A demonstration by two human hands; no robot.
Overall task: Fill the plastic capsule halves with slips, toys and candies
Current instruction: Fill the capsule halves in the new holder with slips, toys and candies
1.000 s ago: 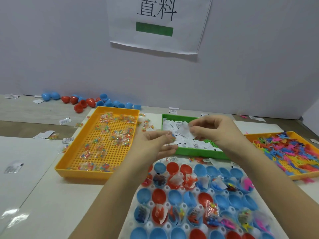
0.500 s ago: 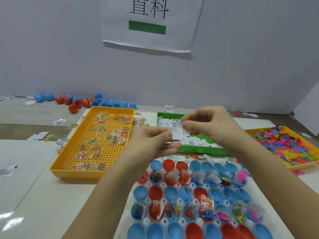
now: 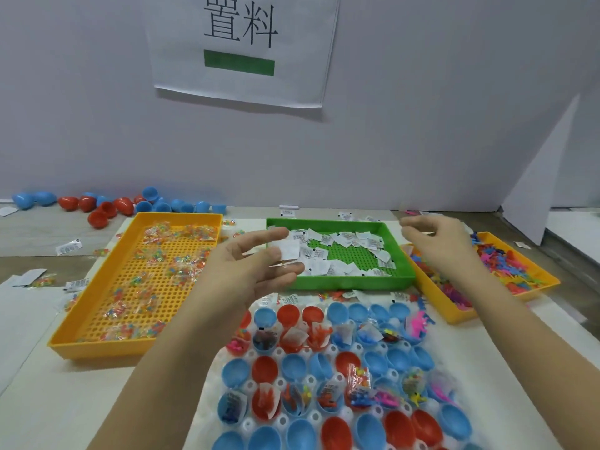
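Over the green tray's point(image 3: 344, 282) near-left corner, the left hand point(image 3: 250, 271) is carrying a white slip point(image 3: 289, 250) on straight, spread fingers, its longer side running left-right. The right hand point(image 3: 436, 241) is hovering, blurred, fingers loosely curled and apart. Capsule halves point(image 3: 264, 368) are sitting mouths-up below, the front row cut off.

The left hand point(image 3: 250, 267) carries a white slip point(image 3: 290, 251) on its straight fingers, over the green tray's point(image 3: 344, 282) left end. The right hand point(image 3: 438, 238), blurry, with fingers loosely bent, hangs over the green tray's right corner. Red and blue capsule halves point(image 3: 397, 357) sit just in front of the green tray.
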